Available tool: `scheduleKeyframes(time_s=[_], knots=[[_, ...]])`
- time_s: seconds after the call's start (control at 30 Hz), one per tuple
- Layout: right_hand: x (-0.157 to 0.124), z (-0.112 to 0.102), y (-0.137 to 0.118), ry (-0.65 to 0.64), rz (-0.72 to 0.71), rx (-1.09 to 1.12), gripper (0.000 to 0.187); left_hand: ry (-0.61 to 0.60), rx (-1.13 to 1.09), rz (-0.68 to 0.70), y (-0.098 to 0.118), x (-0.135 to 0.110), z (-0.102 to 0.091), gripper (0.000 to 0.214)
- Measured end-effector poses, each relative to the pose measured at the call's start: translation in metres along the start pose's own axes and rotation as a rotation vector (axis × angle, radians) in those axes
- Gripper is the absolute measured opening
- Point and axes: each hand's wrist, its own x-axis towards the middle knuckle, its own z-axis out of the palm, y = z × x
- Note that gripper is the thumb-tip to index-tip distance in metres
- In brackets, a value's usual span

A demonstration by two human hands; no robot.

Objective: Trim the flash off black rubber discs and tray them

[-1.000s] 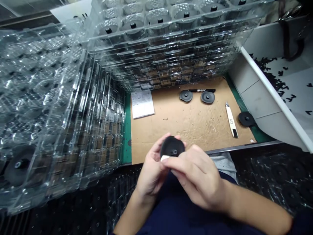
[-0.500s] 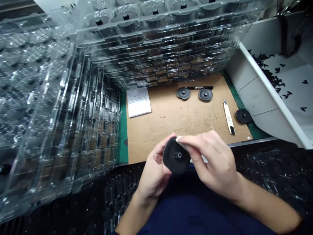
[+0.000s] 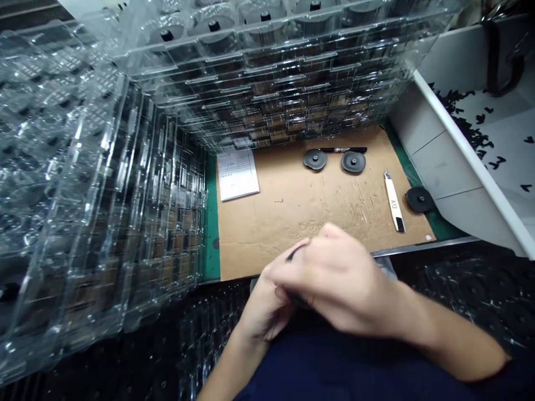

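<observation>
My right hand (image 3: 338, 284) lies over my left hand (image 3: 265, 303) above my lap, near the front edge of the cardboard sheet (image 3: 317, 206). Both hands are closed round a black round disc (image 3: 295, 252), of which only a thin edge shows between the fingers. The rest of the disc is hidden under my right hand. Two more black discs (image 3: 315, 159) (image 3: 353, 162) lie flat at the far side of the cardboard, beside a black pen (image 3: 345, 150). A third disc (image 3: 420, 199) sits on the green mat at the right.
Tall stacks of clear plastic trays (image 3: 267, 78) with black parts wall in the back, and another stack (image 3: 92, 195) fills the left. A white utility knife (image 3: 393, 201) and a printed paper (image 3: 237, 173) lie on the cardboard. A white bin (image 3: 480, 145) with small black scraps stands right.
My right hand has swung over the disc and covers it; half a second ago the disc's face with its centre hub showed between my fingers.
</observation>
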Motion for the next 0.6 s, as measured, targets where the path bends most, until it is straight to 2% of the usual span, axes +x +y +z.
scheduleKeyframes(time_s=[0.17,0.23,0.37,0.43,0.5,0.6], knots=[[-0.018,0.0,0.032,0.184,0.504,0.089,0.022,-0.081,-0.172,-0.062,0.001,0.0,0.003,0.058],[-0.034,0.008,0.04,0.178,0.625,0.155,0.022,-0.089,-0.215,-0.066,0.002,0.0,0.002,0.057],[-0.062,0.021,0.044,0.133,0.775,0.235,0.025,-0.063,-0.245,-0.058,0.001,0.001,-0.002,0.051],[-0.064,0.017,0.04,0.198,0.8,0.194,0.025,-0.064,-0.239,-0.051,-0.001,0.001,-0.002,0.058],[-0.056,0.009,0.03,0.292,0.755,0.124,0.024,-0.053,-0.219,-0.031,-0.002,0.001,-0.001,0.064],[-0.035,0.002,0.01,0.367,0.545,0.031,0.028,0.017,-0.164,0.036,-0.004,0.001,0.002,0.067]])
